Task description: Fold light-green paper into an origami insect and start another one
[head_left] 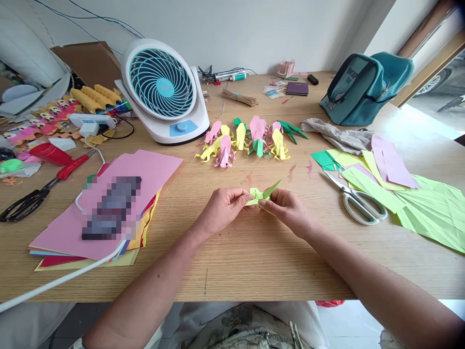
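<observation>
Both hands meet over the middle of the wooden table [232,261]. My left hand [223,208] pinches one end of a small light-green folded paper piece [262,194]. My right hand [288,209] pinches the other end, with a pointed tip of the paper sticking up to the right. Behind the hands lies a cluster of finished folded paper figures [250,138] in pink, yellow and green.
A stack of coloured paper sheets [145,169] with a blurred object on top lies at left, and white-handled scissors [358,198] with green and pink sheets [428,208] at right. A white desk fan [163,87], red-handled scissors [39,189], a teal bag [363,85] and a white cable [58,281] are also here.
</observation>
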Demonstrator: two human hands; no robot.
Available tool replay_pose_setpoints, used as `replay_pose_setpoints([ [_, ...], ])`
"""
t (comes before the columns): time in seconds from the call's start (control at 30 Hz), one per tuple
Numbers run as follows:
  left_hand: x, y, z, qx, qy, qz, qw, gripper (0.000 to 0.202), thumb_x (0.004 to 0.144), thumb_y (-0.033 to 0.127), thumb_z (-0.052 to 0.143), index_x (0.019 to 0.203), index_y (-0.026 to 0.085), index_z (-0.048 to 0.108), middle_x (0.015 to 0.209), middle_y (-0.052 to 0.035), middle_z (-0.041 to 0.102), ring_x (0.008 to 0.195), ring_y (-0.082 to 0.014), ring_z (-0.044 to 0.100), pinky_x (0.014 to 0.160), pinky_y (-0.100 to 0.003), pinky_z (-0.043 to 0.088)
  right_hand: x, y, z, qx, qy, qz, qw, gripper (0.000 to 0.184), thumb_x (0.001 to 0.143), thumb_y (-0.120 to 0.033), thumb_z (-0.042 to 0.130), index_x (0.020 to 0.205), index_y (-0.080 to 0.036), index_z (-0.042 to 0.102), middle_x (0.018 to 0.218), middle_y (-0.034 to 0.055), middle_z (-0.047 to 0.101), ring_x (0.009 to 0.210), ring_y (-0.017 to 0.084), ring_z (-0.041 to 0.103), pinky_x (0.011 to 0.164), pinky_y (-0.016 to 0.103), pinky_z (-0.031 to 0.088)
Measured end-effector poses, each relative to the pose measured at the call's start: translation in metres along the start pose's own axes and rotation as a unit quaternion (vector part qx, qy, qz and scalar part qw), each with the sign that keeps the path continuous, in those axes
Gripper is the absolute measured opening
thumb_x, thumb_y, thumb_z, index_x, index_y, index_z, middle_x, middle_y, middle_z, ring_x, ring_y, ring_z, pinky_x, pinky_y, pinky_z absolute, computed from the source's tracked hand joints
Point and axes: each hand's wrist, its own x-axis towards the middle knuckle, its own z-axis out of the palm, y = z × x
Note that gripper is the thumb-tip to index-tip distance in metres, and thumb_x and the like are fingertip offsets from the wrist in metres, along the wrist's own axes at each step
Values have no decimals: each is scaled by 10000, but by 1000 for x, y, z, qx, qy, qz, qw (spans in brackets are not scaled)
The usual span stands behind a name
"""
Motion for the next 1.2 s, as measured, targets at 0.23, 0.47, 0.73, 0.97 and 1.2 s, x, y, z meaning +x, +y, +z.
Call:
replay_pose_setpoints([
  [0.23,-7,-1,7,102,60,18,993,212,860,329,646,756,159,718,659,14,664,619,-93,581,577,-191,417,0,6,1,-6,31,-24,999,334,743,-478,736,731,-193,561,648,-3,589,617,136,487,544,258,326],
  [0.47,1,-9,-8,-100,-80,-76,989,266,829,392,675,780,132,705,722,-51,720,614,-135,668,632,-255,548,0,1,3,32,-14,-37,999,356,717,-503,760,763,-178,622,691,2,614,635,137,523,586,265,393],
  [0.73,-1,-5,6,-12,9,-14,1000,204,816,334,686,766,137,671,730,-3,661,657,-103,588,624,-207,475,-1,10,-1,-51,42,-75,995,288,774,-459,729,788,-185,642,704,27,648,674,168,566,605,280,431],
  [0.97,0,-3,8,109,20,64,992,198,836,270,638,690,138,614,671,13,548,662,-107,512,600,-219,411,-1,8,3,36,-34,-47,998,319,740,-481,757,781,-189,635,728,12,624,741,175,585,696,302,488],
  [1.2,2,-8,-2,13,1,22,1000,249,795,317,706,643,136,630,593,18,574,555,-90,532,547,-210,408,-1,-1,1,70,-33,-26,997,368,657,-489,816,706,-180,622,676,-1,617,642,134,550,626,266,460],
])
